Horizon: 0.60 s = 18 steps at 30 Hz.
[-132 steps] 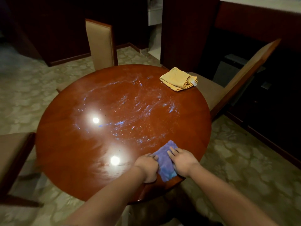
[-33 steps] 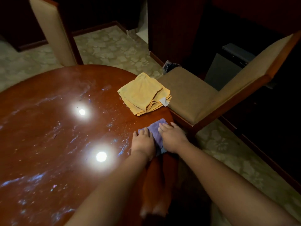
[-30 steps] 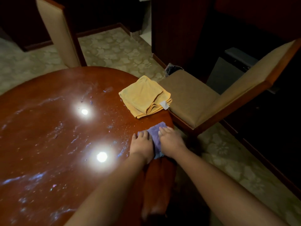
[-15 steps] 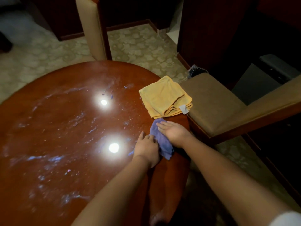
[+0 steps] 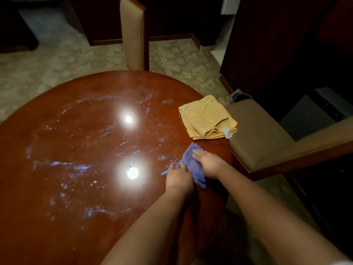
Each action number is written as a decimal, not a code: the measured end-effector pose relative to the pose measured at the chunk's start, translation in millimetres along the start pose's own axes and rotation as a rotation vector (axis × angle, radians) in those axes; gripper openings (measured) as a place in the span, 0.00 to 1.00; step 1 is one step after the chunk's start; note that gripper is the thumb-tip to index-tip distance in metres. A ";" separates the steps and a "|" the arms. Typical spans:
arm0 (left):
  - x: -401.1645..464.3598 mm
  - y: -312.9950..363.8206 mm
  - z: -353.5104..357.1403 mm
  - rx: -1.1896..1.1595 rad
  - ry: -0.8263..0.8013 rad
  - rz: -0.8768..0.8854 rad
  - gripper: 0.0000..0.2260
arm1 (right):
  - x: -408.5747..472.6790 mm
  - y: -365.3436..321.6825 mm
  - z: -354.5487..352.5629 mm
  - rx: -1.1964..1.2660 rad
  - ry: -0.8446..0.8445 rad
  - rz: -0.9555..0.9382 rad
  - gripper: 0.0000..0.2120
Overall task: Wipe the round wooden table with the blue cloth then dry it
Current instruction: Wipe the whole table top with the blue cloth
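A dim room with a pale patterned floor fills the top of the frame, and dark wood panelling closes off the upper right. The round wooden table takes up the left and centre of the frame; its glossy top shows two bright light reflections and bluish wet streaks and droplets across the middle.

The blue cloth lies bunched on the table near its right edge, right of centre in the frame. The left hand rests palm down on the cloth's left part, fingers fairly straight and pointing toward the top of the frame. The right hand presses on the cloth's right part, fingers extended and laid flat over it. Both forearms run down to the bottom of the frame.

Just above the hands, a folded yellow cloth with a small white tag sits at the table's right edge, apart from the blue cloth. A tan cushioned chair stands just beside the table at right, and another chair back rises behind the table at top centre.
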<state>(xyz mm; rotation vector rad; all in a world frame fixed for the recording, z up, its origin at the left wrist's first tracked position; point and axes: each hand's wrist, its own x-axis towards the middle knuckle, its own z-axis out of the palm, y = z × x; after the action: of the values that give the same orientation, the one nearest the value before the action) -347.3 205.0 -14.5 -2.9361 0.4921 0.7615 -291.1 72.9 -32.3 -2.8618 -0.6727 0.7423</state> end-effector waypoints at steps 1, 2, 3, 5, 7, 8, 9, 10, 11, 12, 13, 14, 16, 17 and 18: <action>-0.1 -1.0 1.3 -0.042 0.004 -0.005 0.25 | 1.0 -1.7 0.3 -0.006 0.024 0.009 0.23; -0.6 -1.9 2.3 -0.086 0.016 -0.011 0.25 | 4.0 -0.7 1.8 0.002 0.051 0.021 0.24; -1.9 -1.7 4.3 -0.118 0.028 -0.021 0.25 | 5.7 -1.2 2.1 0.010 0.062 0.039 0.23; -5.0 1.0 7.3 -0.131 0.050 -0.034 0.26 | 5.6 -0.1 4.9 0.001 0.058 0.041 0.24; -5.3 5.7 7.0 -0.123 0.061 -0.067 0.27 | 5.9 5.8 6.1 -0.055 0.040 -0.014 0.25; -4.5 7.5 6.6 -0.121 0.063 -0.096 0.28 | 7.6 9.2 5.5 -0.086 0.040 -0.059 0.26; -2.4 8.5 6.2 -0.130 0.069 -0.133 0.28 | 11.8 12.1 2.4 -0.113 0.042 -0.111 0.26; -0.5 9.1 5.1 -0.143 0.071 -0.178 0.28 | 19.0 13.9 -2.1 -0.141 0.042 -0.164 0.26; 1.5 9.7 3.8 -0.159 0.067 -0.225 0.28 | 27.5 14.0 -7.3 -0.166 0.039 -0.210 0.26; 3.6 10.1 2.2 -0.168 0.062 -0.268 0.28 | 37.9 13.7 -11.0 -0.196 0.040 -0.255 0.26; 5.6 10.8 1.4 -0.175 0.060 -0.304 0.28 | 47.7 12.3 -12.9 -0.227 0.045 -0.297 0.26; 8.0 11.5 0.8 -0.188 0.071 -0.331 0.28 | 54.8 10.7 -13.9 -0.253 0.052 -0.329 0.26; 12.5 13.2 1.9 -0.234 0.120 -0.381 0.28 | 57.9 10.3 -15.4 -0.289 0.060 -0.362 0.26; 12.3 16.1 3.6 -0.263 0.140 -0.406 0.28 | 53.6 11.8 -15.5 -0.298 0.060 -0.376 0.26; 9.6 21.2 4.8 -0.285 0.149 -0.426 0.28 | 46.6 14.0 -14.4 -0.314 0.058 -0.395 0.26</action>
<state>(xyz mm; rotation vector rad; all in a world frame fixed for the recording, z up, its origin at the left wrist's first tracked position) -348.4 182.9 -23.1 -3.1969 -0.2573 0.6018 -242.2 81.1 -43.0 -2.8501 -1.4011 0.5295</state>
